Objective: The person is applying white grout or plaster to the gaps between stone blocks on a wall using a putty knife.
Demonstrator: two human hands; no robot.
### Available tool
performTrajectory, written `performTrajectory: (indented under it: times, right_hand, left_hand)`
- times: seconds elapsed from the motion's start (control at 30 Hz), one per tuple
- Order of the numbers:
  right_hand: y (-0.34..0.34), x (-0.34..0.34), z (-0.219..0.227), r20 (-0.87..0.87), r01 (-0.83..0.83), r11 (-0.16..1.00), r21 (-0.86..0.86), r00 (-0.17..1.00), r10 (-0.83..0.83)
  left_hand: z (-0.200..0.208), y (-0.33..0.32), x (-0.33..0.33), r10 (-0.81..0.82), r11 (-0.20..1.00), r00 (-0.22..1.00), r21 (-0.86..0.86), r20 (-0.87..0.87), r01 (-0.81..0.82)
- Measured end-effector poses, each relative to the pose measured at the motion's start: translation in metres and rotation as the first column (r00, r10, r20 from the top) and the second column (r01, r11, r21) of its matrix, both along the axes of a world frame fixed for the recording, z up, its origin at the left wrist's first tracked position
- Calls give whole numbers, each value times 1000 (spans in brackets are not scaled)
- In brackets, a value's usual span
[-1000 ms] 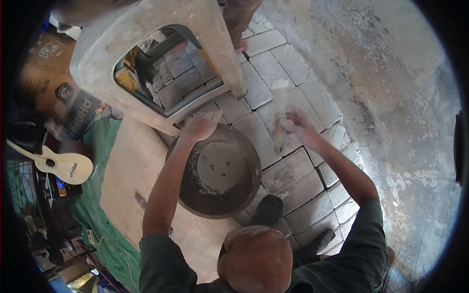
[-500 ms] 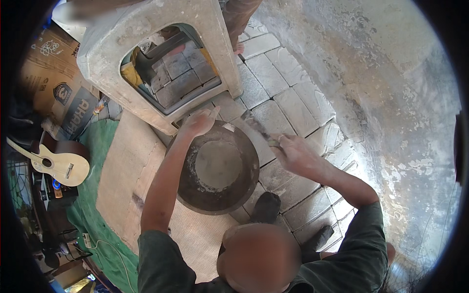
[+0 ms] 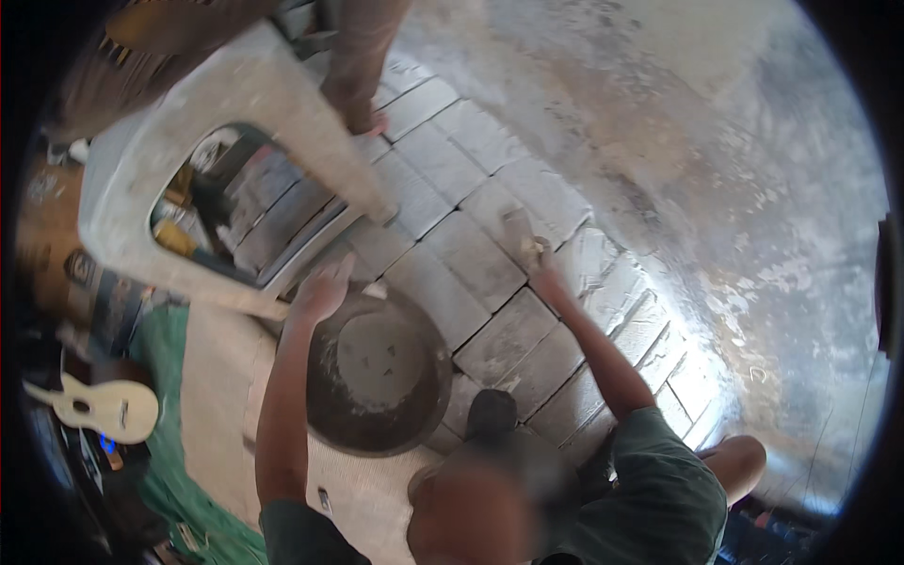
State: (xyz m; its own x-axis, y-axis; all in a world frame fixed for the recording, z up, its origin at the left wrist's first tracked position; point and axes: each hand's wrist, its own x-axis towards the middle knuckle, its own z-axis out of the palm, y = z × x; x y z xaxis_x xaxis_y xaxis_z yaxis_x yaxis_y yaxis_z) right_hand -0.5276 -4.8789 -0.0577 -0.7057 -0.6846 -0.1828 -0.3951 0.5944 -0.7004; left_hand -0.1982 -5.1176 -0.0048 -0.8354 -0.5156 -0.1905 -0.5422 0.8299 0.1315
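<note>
My right hand [image 3: 548, 280] is closed round the handle of a flat-bladed scraper [image 3: 518, 228], held over the grey paving blocks [image 3: 480, 268]. Blur hides whether the blade touches them. At the far left rim of a wide dark basin [image 3: 428, 414] is my left hand [image 3: 322, 294], its fingers stretched outward; I cannot tell how firmly it touches the rim. Inside the basin lies a round patch of smooth grey paste [image 3: 379, 363] that looks like cement. A small pale chip [image 3: 376, 290] sits on the rim beside that hand.
A pale plastic stool [image 3: 226, 85] with an opening in its top stands beyond the basin, another person's leg and foot [image 3: 363, 104] behind it. A stained wall [image 3: 697, 245] runs along the right. Left are beige matting [image 3: 221, 377], a green sheet [image 3: 165, 377] and a guitar [image 3: 122, 411].
The view has turned, so stool and basin appear further left. My right hand has moved the scraper farther out over the blocks. My left hand stays at the basin's rim.
</note>
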Motion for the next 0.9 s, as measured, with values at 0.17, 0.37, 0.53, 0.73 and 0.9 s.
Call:
performTrajectory:
  times: [0.17, 0.37, 0.53, 0.73, 0.9]
  right_hand:
    - [15, -24, -53, -317, -55, 939, -341, 946, -60]
    - [-38, -15, -20, 3, 199, 980, -23, 980, -199]
    - [-87, -40, -9, -11, 111, 994, 12, 994, -111]
    - [-128, -62, -65, -391, 58, 991, -119, 915, -100]
    - [-158, -72, -68, -496, 76, 989, -130, 859, -132]
  left_hand:
    - [3, 5, -24, -70, 997, 997, -14, 36, 71]
    - [4, 3, -12, -92, 995, 996, -36, 11, 92]
    - [17, 6, -20, 43, 991, 972, 117, 230, -71]
    - [8, 6, -15, -46, 999, 993, -12, 112, 47]
    - [8, 5, -14, -56, 998, 996, 4, 64, 56]
